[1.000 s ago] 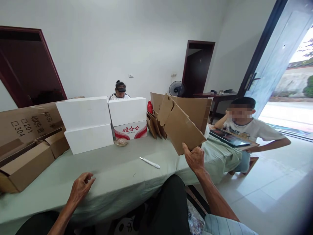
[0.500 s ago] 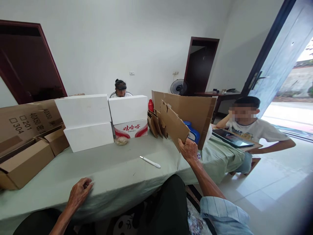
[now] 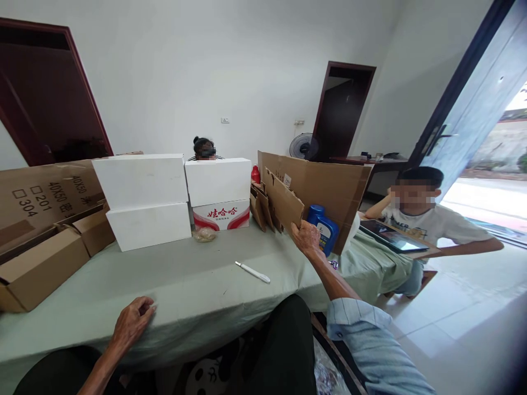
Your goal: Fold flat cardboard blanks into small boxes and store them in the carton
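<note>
My right hand grips the near edge of a flat brown cardboard piece, which stands upright among other pieces. Just beyond that hand, a blue bottle with a label stands against a large cardboard sheet. Loosely curled, my left hand rests at the table's front edge with nothing visible in it. A white craft knife lies on the green tablecloth between my hands.
White boxes are stacked two high, beside a red-and-white printed box under another white one. Brown cartons fill the left side. One person sits behind the boxes; another sits at right near a tablet.
My right hand has moved left and slightly away from me with the cardboard piece, toward the other pieces. More of the blue bottle shows. My left hand has barely moved.
</note>
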`<state>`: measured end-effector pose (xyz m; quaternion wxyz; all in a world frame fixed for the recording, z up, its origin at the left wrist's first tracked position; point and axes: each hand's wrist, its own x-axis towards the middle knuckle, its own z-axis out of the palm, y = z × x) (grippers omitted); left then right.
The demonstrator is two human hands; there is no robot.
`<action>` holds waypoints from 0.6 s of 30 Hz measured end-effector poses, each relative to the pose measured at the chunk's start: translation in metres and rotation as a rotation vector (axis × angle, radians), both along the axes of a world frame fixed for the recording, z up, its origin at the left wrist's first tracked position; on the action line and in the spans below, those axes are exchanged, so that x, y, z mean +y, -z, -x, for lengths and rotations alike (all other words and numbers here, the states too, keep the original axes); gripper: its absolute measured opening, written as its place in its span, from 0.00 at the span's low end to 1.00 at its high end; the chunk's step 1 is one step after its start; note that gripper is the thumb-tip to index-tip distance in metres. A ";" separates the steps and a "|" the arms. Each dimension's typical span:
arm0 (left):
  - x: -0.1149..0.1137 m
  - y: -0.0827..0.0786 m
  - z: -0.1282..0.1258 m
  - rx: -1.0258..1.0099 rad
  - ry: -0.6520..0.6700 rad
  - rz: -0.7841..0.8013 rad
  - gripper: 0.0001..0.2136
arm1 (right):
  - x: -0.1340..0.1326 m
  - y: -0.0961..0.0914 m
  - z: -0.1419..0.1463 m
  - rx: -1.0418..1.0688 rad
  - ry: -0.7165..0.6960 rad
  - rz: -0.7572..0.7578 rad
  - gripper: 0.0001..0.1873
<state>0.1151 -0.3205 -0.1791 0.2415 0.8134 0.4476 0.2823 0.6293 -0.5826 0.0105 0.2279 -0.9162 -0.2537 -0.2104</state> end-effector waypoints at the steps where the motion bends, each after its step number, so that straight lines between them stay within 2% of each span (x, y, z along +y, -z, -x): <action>1: 0.000 0.000 0.000 0.003 0.001 0.004 0.18 | 0.003 -0.001 -0.001 0.006 -0.002 0.008 0.18; 10: -0.001 -0.007 -0.003 0.003 -0.009 0.003 0.17 | 0.034 -0.006 -0.021 0.036 -0.029 0.055 0.19; 18: -0.008 0.013 -0.010 0.043 -0.105 -0.031 0.20 | 0.054 -0.008 -0.034 0.004 -0.051 0.062 0.18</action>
